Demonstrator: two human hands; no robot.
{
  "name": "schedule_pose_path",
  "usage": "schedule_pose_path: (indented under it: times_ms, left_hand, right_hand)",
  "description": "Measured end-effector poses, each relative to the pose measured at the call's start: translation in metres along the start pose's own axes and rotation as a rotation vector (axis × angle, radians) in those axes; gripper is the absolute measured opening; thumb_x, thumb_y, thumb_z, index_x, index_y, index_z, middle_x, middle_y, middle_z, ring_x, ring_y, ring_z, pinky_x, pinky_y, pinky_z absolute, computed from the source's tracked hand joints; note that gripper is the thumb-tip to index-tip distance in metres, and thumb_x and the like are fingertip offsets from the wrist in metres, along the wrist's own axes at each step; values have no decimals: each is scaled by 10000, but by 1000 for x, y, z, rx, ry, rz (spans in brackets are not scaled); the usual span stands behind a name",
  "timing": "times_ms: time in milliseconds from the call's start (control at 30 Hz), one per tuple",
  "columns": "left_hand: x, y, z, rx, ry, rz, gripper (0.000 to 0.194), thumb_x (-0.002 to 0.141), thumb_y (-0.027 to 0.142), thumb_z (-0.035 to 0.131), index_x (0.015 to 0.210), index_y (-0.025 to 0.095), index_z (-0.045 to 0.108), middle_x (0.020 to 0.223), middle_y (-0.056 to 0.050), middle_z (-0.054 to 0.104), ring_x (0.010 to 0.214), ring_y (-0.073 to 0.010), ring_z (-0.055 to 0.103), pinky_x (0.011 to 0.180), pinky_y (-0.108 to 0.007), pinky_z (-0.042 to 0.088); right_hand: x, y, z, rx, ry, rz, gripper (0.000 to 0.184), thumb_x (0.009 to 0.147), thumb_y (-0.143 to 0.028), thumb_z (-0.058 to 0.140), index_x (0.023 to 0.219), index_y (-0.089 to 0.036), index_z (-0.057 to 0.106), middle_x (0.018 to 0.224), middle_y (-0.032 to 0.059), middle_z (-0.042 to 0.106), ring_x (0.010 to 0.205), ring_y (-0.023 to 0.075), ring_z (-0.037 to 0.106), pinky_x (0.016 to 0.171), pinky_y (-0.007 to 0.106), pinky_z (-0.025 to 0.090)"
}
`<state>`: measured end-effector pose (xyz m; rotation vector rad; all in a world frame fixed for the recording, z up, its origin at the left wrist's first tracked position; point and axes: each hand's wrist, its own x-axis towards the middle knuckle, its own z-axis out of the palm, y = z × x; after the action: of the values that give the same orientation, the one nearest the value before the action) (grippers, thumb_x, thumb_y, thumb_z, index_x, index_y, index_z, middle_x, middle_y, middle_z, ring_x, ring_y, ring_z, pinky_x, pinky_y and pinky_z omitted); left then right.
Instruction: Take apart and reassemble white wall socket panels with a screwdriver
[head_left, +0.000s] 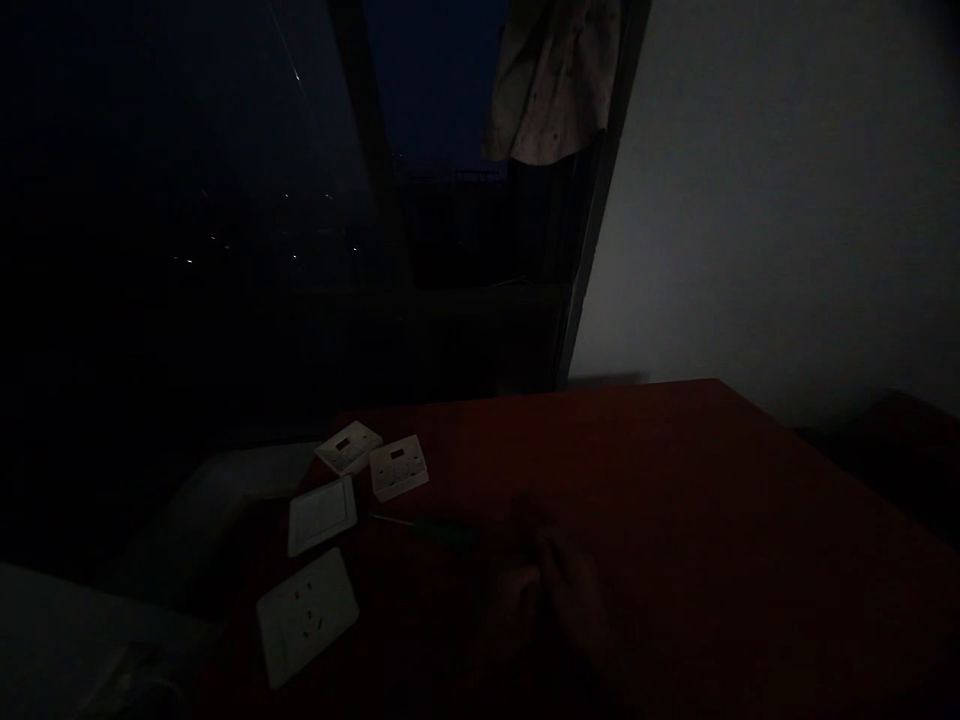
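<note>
Two hands at a dark red table (675, 450) beside a night-dark window (450, 90). The left hand (517, 592) and the right hand (574, 590) are meeting near the middle of the scene, fingers curling inward; whether they are pinching anything cannot be told in this gloom. A screwdriver (441, 531) is lying just left of them, its green handle pointing towards the hands and its shaft pointing left. Farther left, a slotted socket plate (308, 617) is lying nearest, a plain-faced plate (322, 516) is lying beyond it, and two pale boxes, a left box (349, 447) and a right box (399, 467), are sitting farther off. Poor light is probably posing the chief risk: any small part between the fingers could slip and go unseen. A leftward brush of the hand could send the screwdriver rolling; a stray push could tip the socket plate over the table's left edge.
</note>
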<state>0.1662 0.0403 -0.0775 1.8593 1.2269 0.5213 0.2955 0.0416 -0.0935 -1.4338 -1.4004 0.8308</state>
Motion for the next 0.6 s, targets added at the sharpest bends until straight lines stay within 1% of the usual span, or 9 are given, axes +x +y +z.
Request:
schedule_pose_path:
  times_ms: [167, 267, 367, 433, 600]
  left_hand:
    - [0, 0, 1, -5, -5, 0, 312, 872, 216, 384, 898, 254, 693, 919, -48, 698, 889, -226, 622, 838, -322, 454]
    - [0, 0, 1, -3, -11, 2, 258, 902, 258, 419, 897, 213, 673, 903, -52, 687, 845, -204, 620, 823, -341, 457]
    - [1, 0, 0, 3, -12, 3, 235, 917, 327, 477, 853, 184, 651, 868, -50, 672, 817, -182, 608, 812, -349, 456]
    - [1, 0, 0, 7, -9, 7, 235, 918, 350, 494, 851, 189, 651, 886, -50, 671, 831, -176, 604, 818, -347, 455]
    - [2, -2, 3, 11, -9, 12, 249, 934, 366, 469, 923, 205, 659, 967, -53, 671, 887, -176, 602, 839, -351, 457]
  right_hand:
    - [0, 0, -1, -1, -8, -3, 335, 922, -394, 397, 749, -199, 608, 732, 36, 657, 649, 168, 600, 600, 244, 449]
    - [0, -1, -1, -2, -8, 0, 335, 921, -393, 394, 740, -199, 599, 704, 28, 644, 620, 163, 592, 575, 238, 446]
    - [0, -2, 0, -8, 4, 0, 333, 916, -386, 397, 716, -202, 590, 683, 25, 636, 604, 160, 582, 566, 237, 439]
    - [0, -1, 0, -14, 14, -2, 331, 911, -386, 401, 710, -203, 590, 694, 30, 641, 618, 164, 584, 578, 241, 441]
    - [1, 1, 0, -27, 18, 4, 334, 906, -399, 411, 724, -202, 610, 704, 38, 652, 617, 169, 589, 584, 251, 445]
